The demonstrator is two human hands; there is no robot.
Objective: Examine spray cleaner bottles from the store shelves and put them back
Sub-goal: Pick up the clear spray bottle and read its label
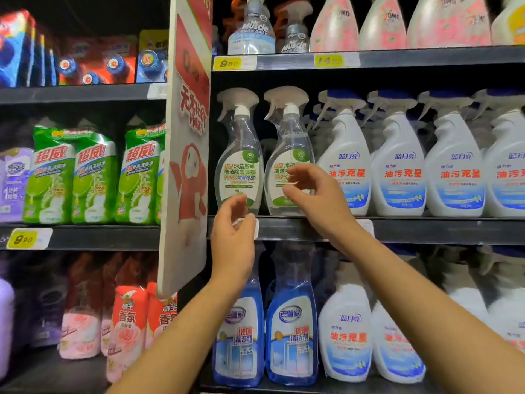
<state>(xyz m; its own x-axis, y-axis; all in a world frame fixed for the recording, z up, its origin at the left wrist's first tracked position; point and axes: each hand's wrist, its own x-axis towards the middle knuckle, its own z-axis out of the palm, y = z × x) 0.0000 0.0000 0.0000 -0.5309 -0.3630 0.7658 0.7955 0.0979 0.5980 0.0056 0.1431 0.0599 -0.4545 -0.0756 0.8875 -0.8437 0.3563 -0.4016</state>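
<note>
Dim aisle, dark shelf recesses, soft motion blur, wide-angle bending at edges

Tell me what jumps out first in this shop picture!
Two bare arms reach up in the middle: the left hand and the right hand hover at two clear spray bottles with green labels on the middle shelf. Left of them hangs a big red-and-white sign; to the right stands a row of white bottles with blue tops.

Two clear spray bottles (238, 155) upright, shelved
</note>
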